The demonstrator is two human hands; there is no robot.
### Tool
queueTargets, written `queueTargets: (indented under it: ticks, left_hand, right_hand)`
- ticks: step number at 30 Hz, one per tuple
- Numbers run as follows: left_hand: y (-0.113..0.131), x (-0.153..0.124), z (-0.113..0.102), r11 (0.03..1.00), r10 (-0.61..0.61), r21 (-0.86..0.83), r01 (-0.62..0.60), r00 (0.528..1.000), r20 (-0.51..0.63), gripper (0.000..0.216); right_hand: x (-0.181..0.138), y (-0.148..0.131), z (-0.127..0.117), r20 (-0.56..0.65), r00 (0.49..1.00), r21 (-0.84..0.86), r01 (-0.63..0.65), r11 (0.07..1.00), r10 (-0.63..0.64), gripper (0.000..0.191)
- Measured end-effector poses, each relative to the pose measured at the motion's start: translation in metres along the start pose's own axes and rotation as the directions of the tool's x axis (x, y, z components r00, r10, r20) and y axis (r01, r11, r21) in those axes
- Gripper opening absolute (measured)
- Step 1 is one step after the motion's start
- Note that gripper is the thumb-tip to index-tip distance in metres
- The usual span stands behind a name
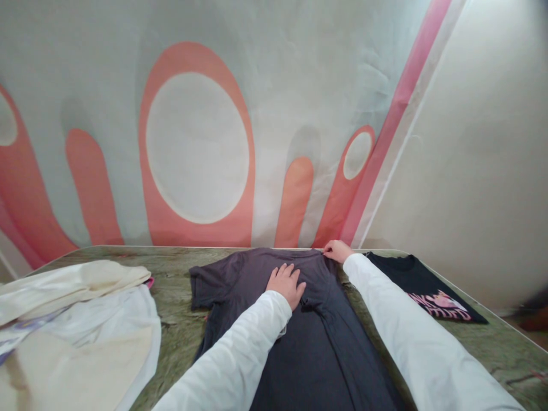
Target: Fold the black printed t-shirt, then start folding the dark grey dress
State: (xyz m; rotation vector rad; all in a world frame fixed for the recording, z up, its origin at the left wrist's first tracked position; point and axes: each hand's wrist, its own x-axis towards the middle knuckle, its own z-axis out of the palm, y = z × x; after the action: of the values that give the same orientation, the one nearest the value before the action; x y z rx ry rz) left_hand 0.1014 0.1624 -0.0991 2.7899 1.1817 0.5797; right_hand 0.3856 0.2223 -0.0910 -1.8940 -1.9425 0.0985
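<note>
A dark grey T-shirt (308,337) lies spread on the table before me, its collar toward the far edge and one short sleeve stretched out to the left. My left hand (286,283) rests flat on the upper part of the shirt with its fingers apart. At the shirt's far right shoulder, my right hand (337,251) pinches the fabric between closed fingers. The right sleeve of the shirt is mostly hidden near my arm. Both of my arms are in white sleeves.
White and cream clothes (94,337) lie in a loose heap at the left. A folded black T-shirt (423,288) with a pink print is at the right. The wood-patterned table (171,319) ends at a wall banner (274,103) with pink shapes.
</note>
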Motion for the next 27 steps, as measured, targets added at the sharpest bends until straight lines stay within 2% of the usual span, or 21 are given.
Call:
queueTargets:
  ticks: [6, 13, 20, 27]
  left_hand:
    - [0.0, -0.001, 0.0, 1.0, -0.004, -0.002, 0.004, 1.0, -0.002, 0.045]
    - [-0.001, 0.0, 0.002, 1.0, -0.01, 0.013, 0.01, 1.0, -0.015, 0.045]
    - [-0.001, 0.0, 0.001, 1.0, -0.011, 0.01, 0.011, 1.0, -0.018, 0.046]
    - [0.001, 0.0, 0.0, 1.0, -0.024, -0.009, 0.024, 1.0, 0.001, 0.046]
  right_hand:
    - [0.001, -0.003, 0.007, -0.062, 0.993, -0.028, -0.102, 0.994, 0.1, 0.006]
    - [-0.002, 0.012, 0.017, -0.118, 0.974, 0.074, -0.184, 0.98, 0.192, 0.01]
    - [-0.009, 0.014, 0.014, -0.165, 0.975, 0.198, -0.114, 0.974, 0.148, 0.017]
    - [-0.054, -0.004, 0.004, -0.236, 0.969, 0.159, -0.031, 0.987, 0.069, 0.017]
